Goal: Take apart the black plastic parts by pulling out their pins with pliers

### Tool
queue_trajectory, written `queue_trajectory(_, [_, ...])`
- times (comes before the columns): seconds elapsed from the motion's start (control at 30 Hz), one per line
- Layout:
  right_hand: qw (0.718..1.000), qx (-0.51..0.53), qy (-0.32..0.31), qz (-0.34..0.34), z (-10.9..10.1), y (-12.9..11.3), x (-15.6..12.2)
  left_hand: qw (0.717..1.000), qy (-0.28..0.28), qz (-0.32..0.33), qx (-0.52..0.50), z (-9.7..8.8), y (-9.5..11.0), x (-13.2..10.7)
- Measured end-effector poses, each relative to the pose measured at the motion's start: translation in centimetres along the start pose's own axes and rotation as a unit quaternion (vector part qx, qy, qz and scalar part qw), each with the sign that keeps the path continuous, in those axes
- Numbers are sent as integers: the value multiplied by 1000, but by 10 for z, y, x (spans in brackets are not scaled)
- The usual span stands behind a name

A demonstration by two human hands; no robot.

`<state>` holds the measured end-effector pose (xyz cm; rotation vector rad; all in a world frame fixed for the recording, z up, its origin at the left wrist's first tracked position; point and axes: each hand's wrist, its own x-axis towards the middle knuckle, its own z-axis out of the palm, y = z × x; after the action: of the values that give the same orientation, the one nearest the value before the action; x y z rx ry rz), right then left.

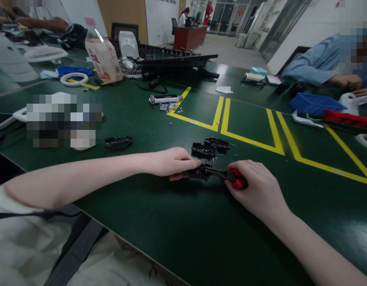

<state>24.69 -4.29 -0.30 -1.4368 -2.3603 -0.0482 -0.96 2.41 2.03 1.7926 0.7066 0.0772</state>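
My left hand [171, 162] pinches a small black plastic part [198, 172] and holds it down on the green table [177, 222]. My right hand [257, 188] is closed round the red handle of a screwdriver [237, 179], whose dark shaft points left into that part. Two more black plastic parts [210, 147] lie just behind the held one, with a few small screws beside them. Another black part [118, 142] lies alone to the left.
Yellow tape lines [248, 139] mark boxes on the table. A bottle [102, 55], a tape roll [73, 78], white fan grilles [45, 53] and a black keyboard-like frame [177, 59] stand at the back. On the right, another person's sleeve [314, 63], a blue tray [316, 104].
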Motion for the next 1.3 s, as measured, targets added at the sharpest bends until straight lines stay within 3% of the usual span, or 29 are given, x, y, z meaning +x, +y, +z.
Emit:
queue_trajectory(0.43, [1000,-19,1,-8,0,-3,-1,998,-25,-7,-53,0,-2,1])
queue_trajectory(0.57, [999,-40,5,-13,1,-2,-2,999,-8,-9,-49,1,-5,2])
queue_trajectory(0.67, [999,-33,1,-11,1,0,-2,998,2,7,-64,2,-7,3])
queue_trajectory(0.83, [1000,-12,-14,8,1,2,-1,995,-31,36,-86,0,-9,4])
queue_trajectory(1.3, [995,44,-61,68,1,4,0,999,-32,42,-12,-3,-4,1])
